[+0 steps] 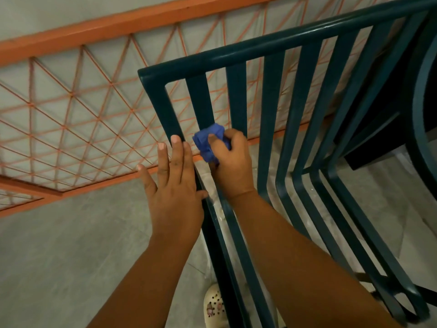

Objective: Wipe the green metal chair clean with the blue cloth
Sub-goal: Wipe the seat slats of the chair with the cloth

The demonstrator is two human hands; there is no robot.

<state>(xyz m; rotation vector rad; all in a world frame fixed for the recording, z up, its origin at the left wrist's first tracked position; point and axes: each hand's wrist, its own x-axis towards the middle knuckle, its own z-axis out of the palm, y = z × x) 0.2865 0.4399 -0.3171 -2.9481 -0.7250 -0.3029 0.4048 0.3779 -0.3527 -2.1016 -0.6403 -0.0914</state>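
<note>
While left hand lies flat on green chair frame, right hand clenches blue cloth against a slat.

— What lay beyond?
— A pale grey tiled floor, and an orange metal railing with a criss-cross lattice.
— Anything else?
— A dark round table, right.

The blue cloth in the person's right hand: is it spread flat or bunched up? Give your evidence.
Bunched up. The blue cloth shows crumpled folds, gripped as a wad by the right hand against a slat of the green metal chair.
</note>
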